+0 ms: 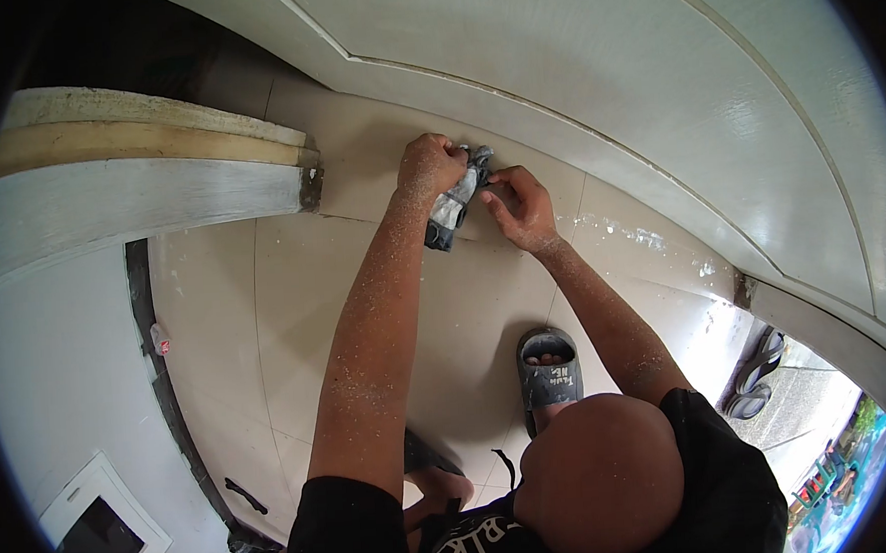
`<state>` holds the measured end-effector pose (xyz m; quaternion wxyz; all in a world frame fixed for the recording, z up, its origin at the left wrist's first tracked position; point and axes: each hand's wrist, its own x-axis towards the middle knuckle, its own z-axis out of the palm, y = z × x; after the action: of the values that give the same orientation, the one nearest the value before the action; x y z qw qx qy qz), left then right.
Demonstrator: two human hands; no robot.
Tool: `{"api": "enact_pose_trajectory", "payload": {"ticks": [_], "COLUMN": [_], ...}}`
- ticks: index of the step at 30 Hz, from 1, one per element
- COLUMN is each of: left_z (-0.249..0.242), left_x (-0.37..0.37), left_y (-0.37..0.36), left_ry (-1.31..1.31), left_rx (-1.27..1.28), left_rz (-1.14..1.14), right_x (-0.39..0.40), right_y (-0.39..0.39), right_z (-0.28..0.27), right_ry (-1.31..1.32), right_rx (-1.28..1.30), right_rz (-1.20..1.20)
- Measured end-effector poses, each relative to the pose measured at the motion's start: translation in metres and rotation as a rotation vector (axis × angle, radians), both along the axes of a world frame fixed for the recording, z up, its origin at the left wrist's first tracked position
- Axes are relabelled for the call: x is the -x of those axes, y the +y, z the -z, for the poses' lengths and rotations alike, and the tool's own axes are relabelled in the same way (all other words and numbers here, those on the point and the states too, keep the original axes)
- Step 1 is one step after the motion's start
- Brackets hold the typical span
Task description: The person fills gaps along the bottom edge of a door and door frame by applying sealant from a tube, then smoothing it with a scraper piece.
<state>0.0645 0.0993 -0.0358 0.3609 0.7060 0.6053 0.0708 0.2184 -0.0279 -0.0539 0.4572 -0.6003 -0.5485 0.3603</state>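
Note:
A grey and black cloth-like item [453, 201], smeared with white, hangs or lies below my hands near the foot of the white door. My left hand [431, 165] is closed on its upper left part, fingers pinched together. Just right of the item is my right hand [523, 208], its thumb and fingers apart, with the fingertips close to the item's edge. Whether they touch it I cannot tell. Pale dust covers both forearms.
The white panelled door [572, 59] spans the top. A door frame post [157, 181] juts in from the left. Below is a tiled floor [313, 283] with white smears at the right. A slipper [550, 371] is on one foot; sandals [757, 372] lie outside at the right.

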Motion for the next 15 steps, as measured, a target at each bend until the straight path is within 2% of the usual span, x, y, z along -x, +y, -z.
{"api": "enact_pose_trajectory", "payload": {"ticks": [4,8,10,11,13,15], "left_z": [0.025,-0.003,-0.009,-0.007,-0.002,0.033], "left_x": [-0.003,-0.017,-0.021,-0.020,-0.021,-0.015], "left_y": [0.005,0.012,0.016,0.019,0.028,0.036], "left_ry": [0.144,0.293,0.247,0.246,0.081,-0.009], "left_rx": [0.007,0.160,0.178,0.180,0.413,0.499], "left_rz": [-0.048,-0.054,-0.201,-0.205,-0.302,-0.337], "right_x": [0.000,0.000,0.001,0.002,0.001,0.001], "right_y": [-0.001,-0.001,0.000,0.001,0.000,0.000], "right_z": [0.000,-0.002,0.001,0.000,0.001,-0.001], "right_ry": [-0.007,-0.034,-0.035,-0.037,-0.032,-0.025], "right_rx": [-0.019,-0.014,-0.039,-0.061,-0.034,-0.014], "right_rz": [-0.015,-0.026,-0.029,-0.025,-0.029,-0.035]}}
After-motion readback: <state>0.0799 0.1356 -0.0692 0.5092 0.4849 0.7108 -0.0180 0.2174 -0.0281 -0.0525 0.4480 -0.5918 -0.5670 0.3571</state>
